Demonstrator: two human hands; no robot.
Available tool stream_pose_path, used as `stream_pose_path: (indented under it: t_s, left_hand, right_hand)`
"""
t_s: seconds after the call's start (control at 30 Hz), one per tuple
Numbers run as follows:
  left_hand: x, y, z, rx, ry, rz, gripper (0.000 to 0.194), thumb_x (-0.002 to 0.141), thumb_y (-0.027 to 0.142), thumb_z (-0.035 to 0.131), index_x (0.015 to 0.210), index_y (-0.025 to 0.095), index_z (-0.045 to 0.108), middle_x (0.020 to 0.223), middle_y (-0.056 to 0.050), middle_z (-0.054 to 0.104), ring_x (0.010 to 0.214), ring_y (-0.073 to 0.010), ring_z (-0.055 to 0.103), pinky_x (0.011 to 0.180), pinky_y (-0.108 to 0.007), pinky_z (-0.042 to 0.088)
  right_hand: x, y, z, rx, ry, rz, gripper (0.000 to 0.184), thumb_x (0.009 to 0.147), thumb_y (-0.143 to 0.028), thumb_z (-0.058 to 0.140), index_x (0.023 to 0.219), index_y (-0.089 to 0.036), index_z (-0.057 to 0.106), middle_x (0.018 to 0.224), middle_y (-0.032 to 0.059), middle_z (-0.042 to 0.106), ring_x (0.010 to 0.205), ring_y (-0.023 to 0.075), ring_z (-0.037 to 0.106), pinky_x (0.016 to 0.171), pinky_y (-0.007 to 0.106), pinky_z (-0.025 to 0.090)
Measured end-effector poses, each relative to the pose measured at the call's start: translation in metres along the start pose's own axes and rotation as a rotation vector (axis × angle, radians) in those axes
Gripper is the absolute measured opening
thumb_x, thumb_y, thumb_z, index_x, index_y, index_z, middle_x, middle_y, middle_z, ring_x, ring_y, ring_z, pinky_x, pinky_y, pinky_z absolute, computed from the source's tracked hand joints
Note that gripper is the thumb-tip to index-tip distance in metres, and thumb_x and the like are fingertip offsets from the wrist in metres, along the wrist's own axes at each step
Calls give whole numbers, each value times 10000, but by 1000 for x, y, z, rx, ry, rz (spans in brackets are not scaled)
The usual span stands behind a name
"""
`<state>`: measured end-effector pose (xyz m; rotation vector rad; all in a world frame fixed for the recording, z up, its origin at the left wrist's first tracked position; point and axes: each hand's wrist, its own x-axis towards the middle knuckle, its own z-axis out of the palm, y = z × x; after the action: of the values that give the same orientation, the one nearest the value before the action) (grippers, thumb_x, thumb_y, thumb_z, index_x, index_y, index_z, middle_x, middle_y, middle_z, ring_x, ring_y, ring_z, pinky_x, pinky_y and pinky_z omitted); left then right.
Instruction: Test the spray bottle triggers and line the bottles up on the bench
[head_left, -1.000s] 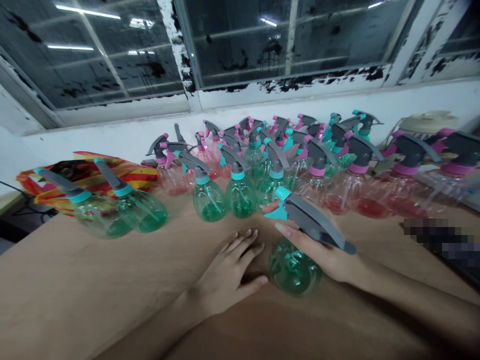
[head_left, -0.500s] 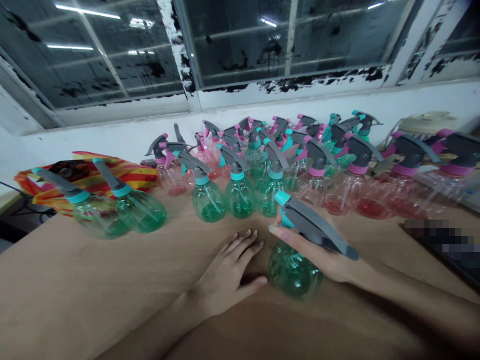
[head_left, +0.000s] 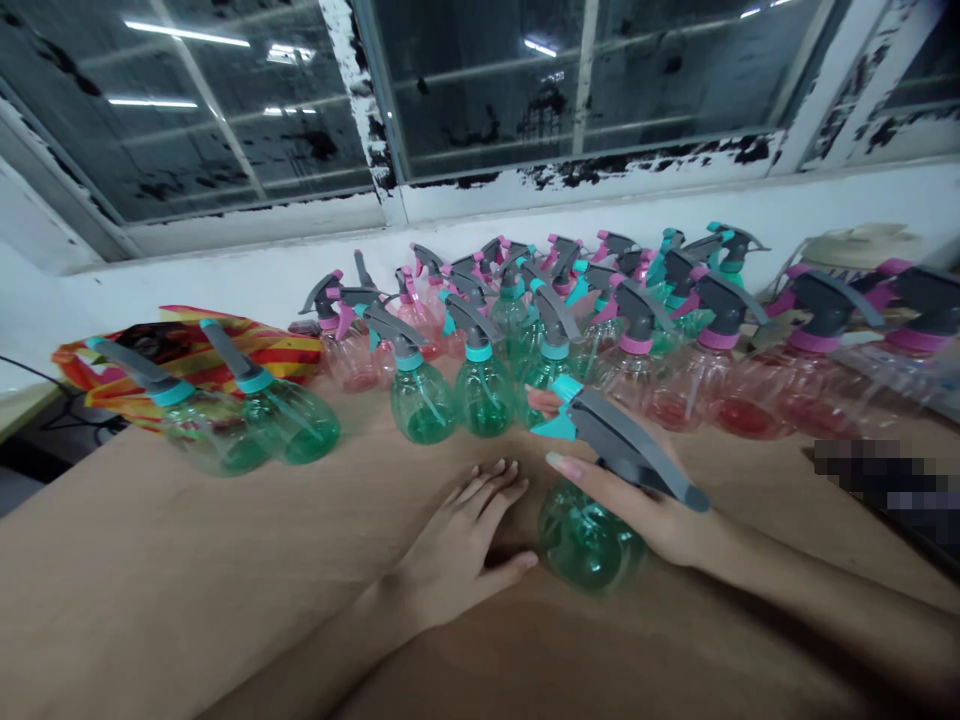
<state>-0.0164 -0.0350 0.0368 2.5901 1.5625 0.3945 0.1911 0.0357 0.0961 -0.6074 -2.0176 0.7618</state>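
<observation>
The right hand (head_left: pixel 652 515) curled around a green trigger spray bottle (head_left: pixel 592 545), just below its sprayer head (head_left: pixel 622 438), toward the near edge of the surface (head_left: pixel 300 560); the left hand (head_left: pixel 465 550) lay flat, spread. Thin-walled, the bottle likely weighed little and dented easily, favouring a high grip.

spray bottle (head_left: pixel 591 545): green | trigger (head_left: pixel 555 429): turquoise | bag (head_left: pixel 281 347): seemingly red-yellow stripes

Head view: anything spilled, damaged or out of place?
The white window frame looks damaged: black blotches break up its paint. No spill shows on the table; the green spray bottle in the right hand shows no damage.
</observation>
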Motion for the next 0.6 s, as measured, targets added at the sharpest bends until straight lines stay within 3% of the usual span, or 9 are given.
stream_pose_path:
  t_s: [0.43, 0.6]
  left_hand:
    - [1, 2, -3, 32, -32, -15, 629, 889, 445, 588, 1392, 139, 367, 1451, -130, 417, 1364, -256, 328, 1112, -465, 280]
    - [1, 1, -2, 24, -25, -9, 621, 900, 455, 566, 1398, 146, 361, 1458, -128, 407, 1367, -257, 323, 1113, -469, 276]
  right_hand:
    - [0, 4, 2, 138, -15, 77, 226, 838, -332, 610, 1055, -272, 608, 796, 5, 659, 682, 193, 641, 656, 355, 535]
    - [4, 1, 1, 167, -20, 50, 230, 831, -317, 629, 1052, -259, 596, 962, 15, 683, 856, 196, 659, 779, 350, 524]
